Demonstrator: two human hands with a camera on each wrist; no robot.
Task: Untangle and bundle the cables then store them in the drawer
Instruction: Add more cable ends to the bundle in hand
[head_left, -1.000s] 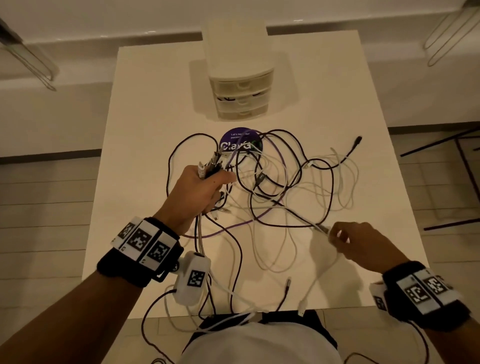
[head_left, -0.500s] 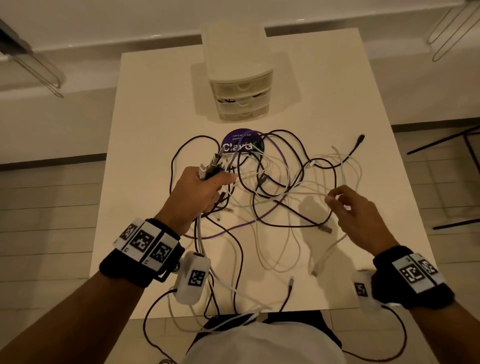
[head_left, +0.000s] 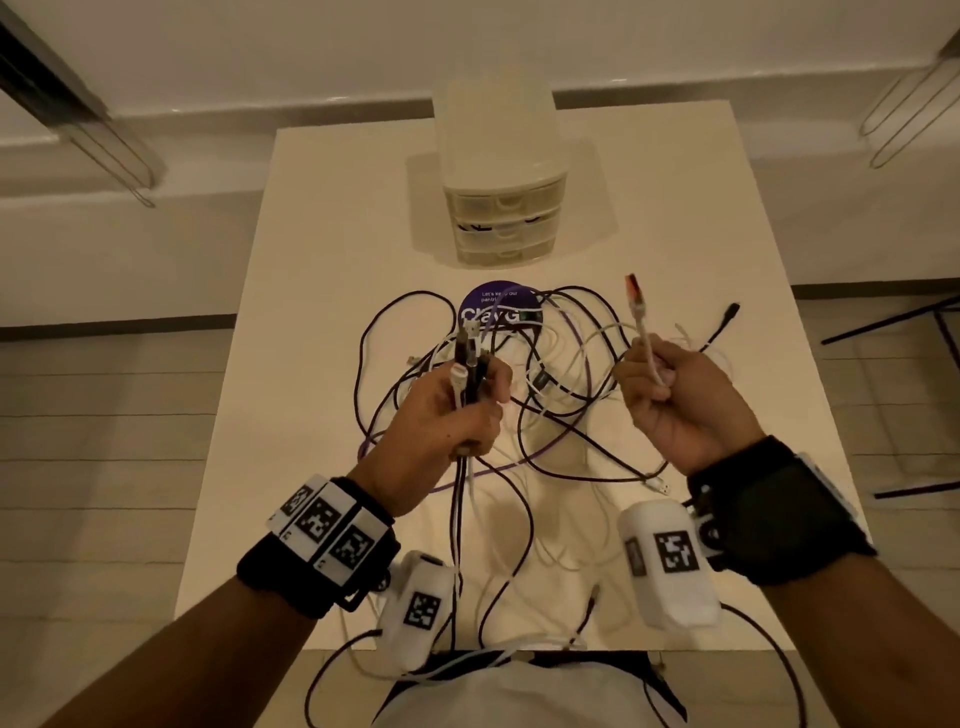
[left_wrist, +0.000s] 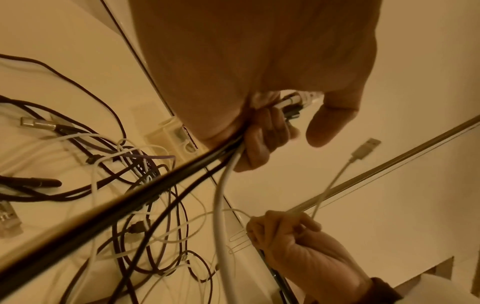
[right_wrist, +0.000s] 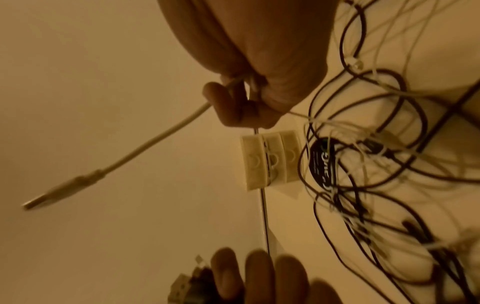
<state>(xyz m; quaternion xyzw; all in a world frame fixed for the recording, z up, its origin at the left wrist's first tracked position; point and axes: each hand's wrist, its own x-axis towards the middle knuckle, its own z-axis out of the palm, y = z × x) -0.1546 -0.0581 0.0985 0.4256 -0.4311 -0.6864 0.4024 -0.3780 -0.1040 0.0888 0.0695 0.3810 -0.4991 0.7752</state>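
Left hand (head_left: 447, 410) is fisted round a bunch of black and white plug ends (head_left: 470, 358); right hand (head_left: 675, 395) pinches a thin white USB cable (head_left: 643, 332) just below its plug. The limp, light black, white and purple cable tangle (head_left: 545, 395) lies on the table between and beyond both hands, so I'd grab near the stiff plugs, since loose loops will probably snag.

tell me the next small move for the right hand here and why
Probably carry the white USB cable end over to the left hand and tuck it in with the cable ends gripped there. The right hand holds it raised, while the rest of the cables are still tangled on the table.
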